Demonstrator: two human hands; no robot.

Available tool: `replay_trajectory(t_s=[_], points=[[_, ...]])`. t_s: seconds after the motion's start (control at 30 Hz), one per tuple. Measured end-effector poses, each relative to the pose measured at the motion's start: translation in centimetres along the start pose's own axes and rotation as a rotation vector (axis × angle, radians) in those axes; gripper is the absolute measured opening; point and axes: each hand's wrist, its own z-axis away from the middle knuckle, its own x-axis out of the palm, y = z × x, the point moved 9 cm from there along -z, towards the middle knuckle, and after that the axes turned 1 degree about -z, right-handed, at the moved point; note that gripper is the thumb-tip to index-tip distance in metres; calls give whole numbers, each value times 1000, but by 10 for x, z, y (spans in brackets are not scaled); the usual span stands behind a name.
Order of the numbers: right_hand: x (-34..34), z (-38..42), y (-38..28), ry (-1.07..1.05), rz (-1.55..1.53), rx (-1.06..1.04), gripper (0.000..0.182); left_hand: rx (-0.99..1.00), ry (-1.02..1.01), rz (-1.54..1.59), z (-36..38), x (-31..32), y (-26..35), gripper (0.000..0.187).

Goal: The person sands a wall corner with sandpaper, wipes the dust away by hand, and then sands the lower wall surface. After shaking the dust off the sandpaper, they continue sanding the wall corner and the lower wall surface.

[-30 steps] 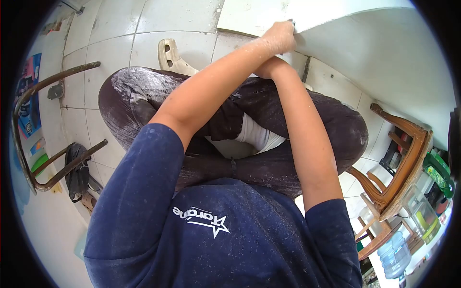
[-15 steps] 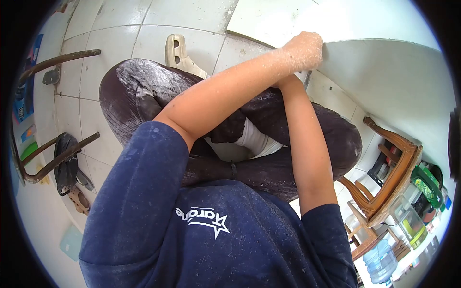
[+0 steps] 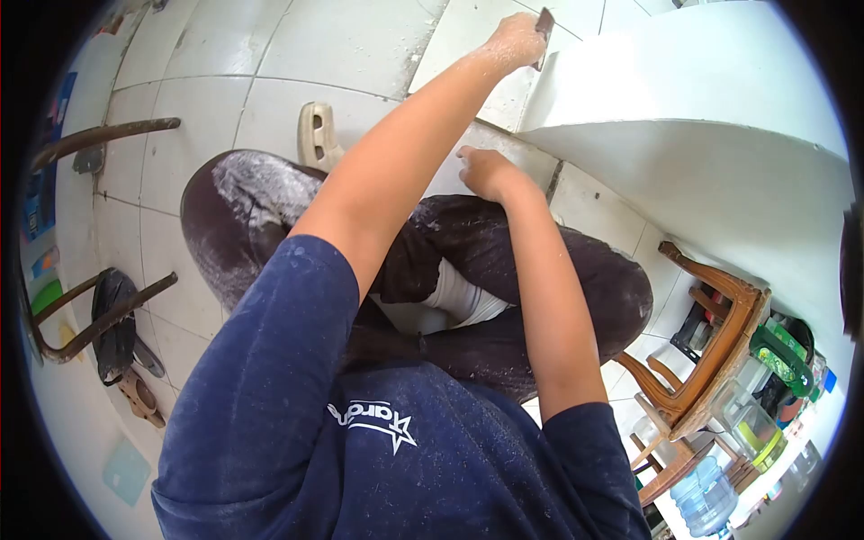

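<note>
I sit cross-legged on a white tiled floor [image 3: 351,40] in dark, dust-covered trousers [image 3: 270,198]. My left hand [image 3: 513,40] reaches far forward, dusted white, and grips a small dark scraper [image 3: 544,25]. Its blade touches the corner edge of a white wall [image 3: 684,99]. My right hand [image 3: 486,171] hovers lower, above my knee and close to the base of that wall. Its fingers are curled in and nothing shows in them.
A beige clog [image 3: 315,130] lies on the tiles beyond my left knee. A bent metal frame [image 3: 90,315] and dark sandals [image 3: 121,333] are at the left. At the right lie a tipped wooden stool [image 3: 720,342], plastic containers [image 3: 756,432] and a water bottle [image 3: 706,495].
My left hand has travelled up along the wall's edge with the scraper, farther from me. My right hand, earlier hidden under the left arm, has come into view over my knee.
</note>
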Motion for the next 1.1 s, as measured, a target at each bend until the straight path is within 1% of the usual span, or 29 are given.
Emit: replay_trajectory(t_s=[0.03, 0.07, 0.17, 0.2, 0.3, 0.4, 0.5, 0.53, 0.63, 0.67, 0.77, 0.8, 0.87, 1.0, 1.07, 1.1], points=[[1, 0, -2, 7, 3, -13, 50, 27, -32, 32, -11, 3, 7, 23], [2, 1, -3, 13, 9, -25, 50, -13, -183, -61, -21, 18, 9, 30], [4, 5, -8, 11, -9, -41, 49, 264, -310, -177, -15, 38, 30, 31], [3, 6, -8, 6, -26, -45, 49, 244, -272, -213, -14, 37, 29, 30], [-1, 8, -10, 24, -65, -53, 43, 229, -276, -324, -31, 46, 21, 29], [-2, 10, -8, 27, -83, -12, 39, 139, -242, -269, -39, 49, -5, 27], [-5, 14, -13, 49, -41, -10, 38, 33, -346, -27, -51, 42, -20, 26], [-5, 16, -14, 63, -38, -19, 38, 73, -386, -32, -49, 36, -9, 26], [-10, 16, -17, 111, -33, -52, 38, 73, -321, 10, -41, 1, 28, 24], [-11, 17, -17, 124, -38, -64, 38, 184, -223, -102, -63, 22, 17, 25], [-8, 16, -17, 100, -24, -39, 38, 205, -129, -314, -49, 40, -6, 27], [-8, 16, -15, 84, -13, -21, 38, 165, -164, -323, -46, 48, -14, 27], [-7, 15, -14, 95, -20, -38, 38, 162, -242, -310, -53, 57, -16, 28], [-10, 17, -17, 122, -34, -69, 38, 154, -378, -293, -53, 46, 11, 28], [-10, 18, -19, 116, -28, -61, 39, 233, -179, -187, -67, 52, 3, 22], [-9, 18, -18, 113, -23, -55, 39, 272, -81, -131, -63, 45, 6, 24]])
